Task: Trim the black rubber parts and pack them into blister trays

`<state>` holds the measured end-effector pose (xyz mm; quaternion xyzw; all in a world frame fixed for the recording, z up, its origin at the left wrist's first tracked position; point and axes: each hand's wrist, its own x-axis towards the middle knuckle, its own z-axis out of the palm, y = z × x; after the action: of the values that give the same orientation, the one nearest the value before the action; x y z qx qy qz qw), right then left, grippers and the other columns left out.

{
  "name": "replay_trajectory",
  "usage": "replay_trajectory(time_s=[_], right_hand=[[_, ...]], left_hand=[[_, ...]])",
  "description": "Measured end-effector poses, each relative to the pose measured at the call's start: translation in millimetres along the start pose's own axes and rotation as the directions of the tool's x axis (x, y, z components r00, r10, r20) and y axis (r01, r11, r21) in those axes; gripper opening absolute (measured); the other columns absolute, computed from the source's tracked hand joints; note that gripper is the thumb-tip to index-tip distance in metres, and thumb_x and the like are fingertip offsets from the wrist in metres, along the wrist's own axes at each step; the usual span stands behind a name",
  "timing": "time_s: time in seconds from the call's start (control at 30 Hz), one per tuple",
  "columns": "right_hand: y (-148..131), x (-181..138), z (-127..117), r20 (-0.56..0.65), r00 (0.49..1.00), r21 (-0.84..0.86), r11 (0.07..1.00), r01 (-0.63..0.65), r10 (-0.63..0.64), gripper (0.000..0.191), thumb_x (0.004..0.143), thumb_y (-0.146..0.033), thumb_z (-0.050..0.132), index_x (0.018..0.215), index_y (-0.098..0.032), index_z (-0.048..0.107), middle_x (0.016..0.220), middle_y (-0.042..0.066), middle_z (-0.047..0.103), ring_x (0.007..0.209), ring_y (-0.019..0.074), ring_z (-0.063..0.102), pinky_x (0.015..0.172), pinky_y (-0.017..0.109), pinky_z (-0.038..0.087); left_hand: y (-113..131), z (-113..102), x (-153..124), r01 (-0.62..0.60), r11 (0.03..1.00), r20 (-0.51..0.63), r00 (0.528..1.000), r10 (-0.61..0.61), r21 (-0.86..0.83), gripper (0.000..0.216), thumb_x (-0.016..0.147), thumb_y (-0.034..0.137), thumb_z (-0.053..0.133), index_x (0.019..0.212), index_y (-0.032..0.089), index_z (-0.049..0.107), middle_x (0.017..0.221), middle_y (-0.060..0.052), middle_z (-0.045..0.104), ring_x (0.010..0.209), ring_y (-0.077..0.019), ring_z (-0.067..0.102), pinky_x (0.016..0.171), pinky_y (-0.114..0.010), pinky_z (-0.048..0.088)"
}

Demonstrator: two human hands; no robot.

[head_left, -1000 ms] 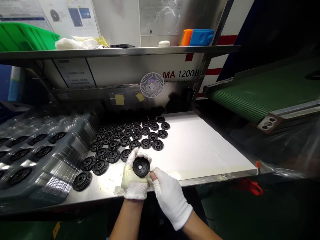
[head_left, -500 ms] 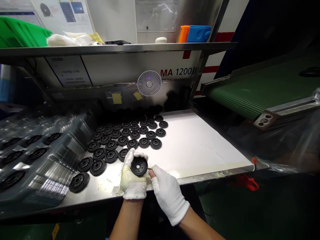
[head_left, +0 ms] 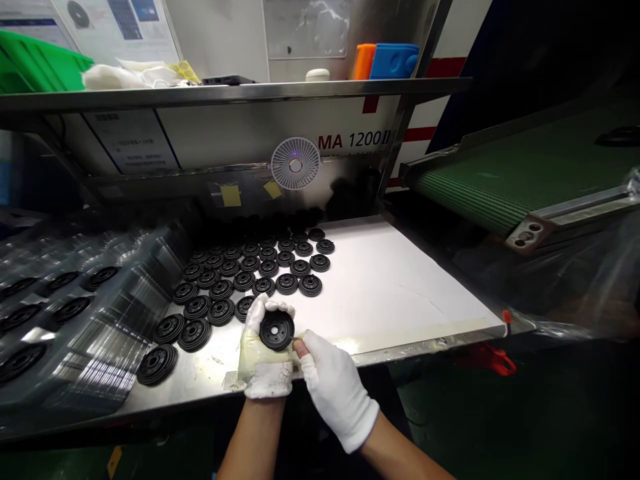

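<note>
Only the head view has drifted slightly, while the left hand [head_left: 263, 363] stays curled around a black ribbed disc [head_left: 277, 329] above the steel bench [head_left: 200, 380], and the right hand [head_left: 335, 392] pinches what looks like a thin pick [head_left: 292, 341] against its rim.

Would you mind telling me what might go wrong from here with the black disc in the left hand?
A slip of the thin metal tip pinched in the right hand could nick the black ribbed disc or jab the left hand. The right hand's fingertips look bare, so they might get hurt too. If dropped, the disc could knock the nearby rows of discs on the steel table.
</note>
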<state>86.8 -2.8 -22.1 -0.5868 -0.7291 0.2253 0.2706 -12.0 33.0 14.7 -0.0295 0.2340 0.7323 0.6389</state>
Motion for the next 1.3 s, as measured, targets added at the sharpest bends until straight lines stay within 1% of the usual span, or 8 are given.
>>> replay_trajectory(time_s=[0.17,0.37,0.53,0.77,0.9,1.03,1.2,1.3], right_hand=[[0.0,-0.5,3.6,-0.041,0.999,-0.061,0.998,-0.020,0.017,0.030,0.093,-0.036,0.026,0.077,-0.024,0.049,0.069,-0.001,0.058,0.060,0.0141,0.051,0.055,0.029,0.028],[-4.0,-4.1,11.8,-0.019,0.999,-0.010,0.999,0.031,-0.031,0.027,0.092,-0.034,0.029,0.086,-0.024,0.053,0.076,0.000,0.062,0.067,0.0147,0.056,0.058,0.028,0.031],[1.5,-2.2,2.5,-0.041,0.999,0.008,1.000,0.027,-0.027,0.028,0.092,-0.035,0.030,0.084,-0.024,0.054,0.074,0.000,0.062,0.064,0.0143,0.055,0.056,0.028,0.031],[2.6,-5.0,6.7,-0.050,0.999,-0.111,0.994,-0.003,-0.003,0.027,0.092,-0.034,0.030,0.081,-0.023,0.052,0.071,-0.001,0.061,0.062,0.0151,0.053,0.056,0.029,0.030],[1.5,-7.8,11.0,-0.022,0.999,-0.095,0.995,0.022,-0.024,0.024,0.092,-0.033,0.031,0.084,-0.025,0.053,0.073,-0.001,0.063,0.064,0.0156,0.056,0.056,0.029,0.031],[7.9,-4.9,4.5,-0.037,0.999,-0.082,0.997,-0.004,0.001,0.025,0.092,-0.033,0.031,0.085,-0.025,0.054,0.074,-0.001,0.063,0.065,0.0164,0.056,0.057,0.030,0.031],[9.3,-5.7,4.3,-0.035,0.999,-0.095,0.995,-0.025,0.022,0.025,0.092,-0.033,0.030,0.083,-0.025,0.052,0.073,-0.001,0.061,0.065,0.0163,0.056,0.057,0.030,0.032],[5.6,-9.4,9.2,-0.022,1.000,-0.128,0.992,-0.009,0.007,0.024,0.091,-0.034,0.031,0.081,-0.025,0.051,0.070,-0.002,0.061,0.062,0.0164,0.055,0.055,0.030,0.030]], left_hand=[[-1.8,-2.0,1.8,-0.028,0.999,0.018,0.999,0.028,0.015,0.010,0.082,0.011,0.051,0.086,0.018,0.057,0.067,0.003,0.051,0.063,-0.0067,0.055,0.069,-0.023,0.052],[-4.6,-12.5,7.9,-0.101,0.993,0.014,0.995,0.100,0.053,0.016,0.079,0.007,0.050,0.088,0.018,0.058,0.070,0.001,0.056,0.068,-0.0090,0.058,0.076,-0.029,0.053],[0.3,-17.3,8.5,0.119,0.976,0.029,0.992,-0.126,0.180,0.029,0.074,0.015,0.049,0.101,0.015,0.058,0.092,-0.012,0.063,0.087,-0.0251,0.062,0.072,-0.045,0.053],[-3.2,-6.3,13.3,0.174,0.984,-0.073,0.983,-0.171,0.036,0.006,0.078,0.013,0.051,0.078,0.016,0.056,0.064,0.000,0.054,0.059,-0.0106,0.055,0.060,-0.026,0.052],[-6.7,-14.4,16.2,0.085,0.993,-0.052,0.995,-0.081,0.088,0.008,0.078,0.013,0.053,0.083,0.016,0.058,0.070,-0.001,0.058,0.068,-0.0120,0.060,0.072,-0.030,0.054],[-4.5,-22.3,14.3,0.186,0.966,0.034,0.980,-0.195,0.182,0.028,0.073,0.014,0.051,0.100,0.016,0.059,0.089,-0.010,0.063,0.084,-0.0228,0.062,0.074,-0.045,0.053],[-6.2,-15.1,17.5,0.243,0.966,-0.065,0.969,-0.237,0.091,0.008,0.076,0.012,0.051,0.079,0.015,0.058,0.064,-0.002,0.054,0.061,-0.0123,0.057,0.063,-0.029,0.053],[-10.2,-16.3,20.4,0.173,0.984,-0.062,0.983,-0.170,0.050,0.005,0.077,0.012,0.054,0.074,0.015,0.056,0.062,0.001,0.053,0.060,-0.0097,0.056,0.067,-0.027,0.053]])
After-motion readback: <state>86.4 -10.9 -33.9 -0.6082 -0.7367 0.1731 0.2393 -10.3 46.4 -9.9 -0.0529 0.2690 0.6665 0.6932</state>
